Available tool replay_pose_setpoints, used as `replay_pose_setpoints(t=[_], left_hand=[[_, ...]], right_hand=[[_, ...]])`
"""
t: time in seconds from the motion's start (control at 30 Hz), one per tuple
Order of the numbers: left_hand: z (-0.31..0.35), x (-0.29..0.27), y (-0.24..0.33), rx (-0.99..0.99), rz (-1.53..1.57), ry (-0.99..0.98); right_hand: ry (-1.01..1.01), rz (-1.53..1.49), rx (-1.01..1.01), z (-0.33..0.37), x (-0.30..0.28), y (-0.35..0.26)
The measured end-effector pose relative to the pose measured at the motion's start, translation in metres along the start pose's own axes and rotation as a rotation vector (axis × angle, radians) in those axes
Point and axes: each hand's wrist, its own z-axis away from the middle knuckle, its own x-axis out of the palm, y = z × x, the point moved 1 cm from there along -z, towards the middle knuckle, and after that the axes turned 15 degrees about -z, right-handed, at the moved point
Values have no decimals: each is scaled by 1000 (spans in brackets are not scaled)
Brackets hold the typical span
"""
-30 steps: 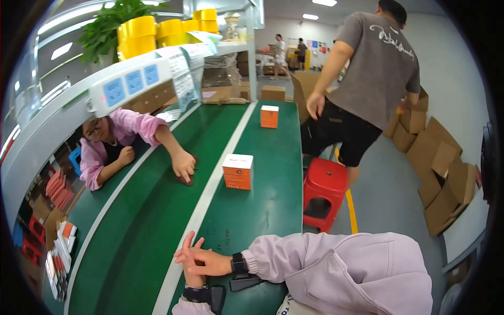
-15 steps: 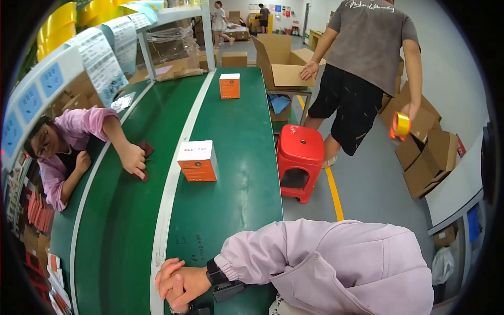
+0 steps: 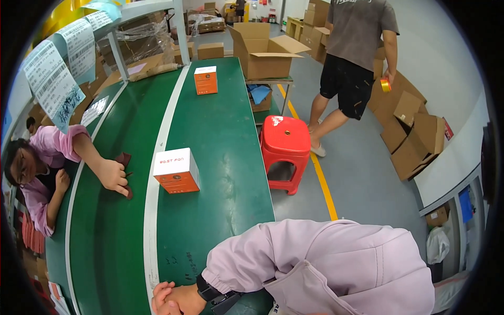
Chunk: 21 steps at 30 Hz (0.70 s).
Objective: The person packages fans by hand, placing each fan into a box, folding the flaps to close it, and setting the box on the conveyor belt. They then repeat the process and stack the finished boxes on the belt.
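Note:
My right hand [image 3: 186, 299] rests at the near end of the green table, a dark watch [image 3: 209, 287] on its wrist. It is clasped with my left hand [image 3: 167, 308], most of which the lower picture edge cuts off. The fingers of both are folded together, and no object shows in them. Ahead of them stands an orange and white box [image 3: 177, 170], beside the white strip [image 3: 151, 231]. Farther up the table is a second box [image 3: 206, 80] of the same colours.
Across the green belt [image 3: 105, 241], a co-worker's hand [image 3: 113, 176] touches a small dark-red piece [image 3: 124, 159]. A red stool [image 3: 286, 139] stands right of the table, an open carton [image 3: 268, 60] behind it. Another person [image 3: 349, 63] walks with yellow tape [image 3: 386, 85]. Flattened cartons [image 3: 420, 144] lean at the wall.
The view has shifted, so the clasped hands sit lower and are more cut off. The person with the tape has walked farther away. The boxes keep their places on the table.

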Motion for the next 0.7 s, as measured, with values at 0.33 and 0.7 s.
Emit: replay_pose_setpoints(t=[0.33, 0.7], left_hand=[[18, -16, -4, 309, -305, -34], [16, -2, -10, 294, -49, 43]], right_hand=[[-49, 59, -24, -4, 7, 2], [-113, 28, 111, 3, 2, 3]])
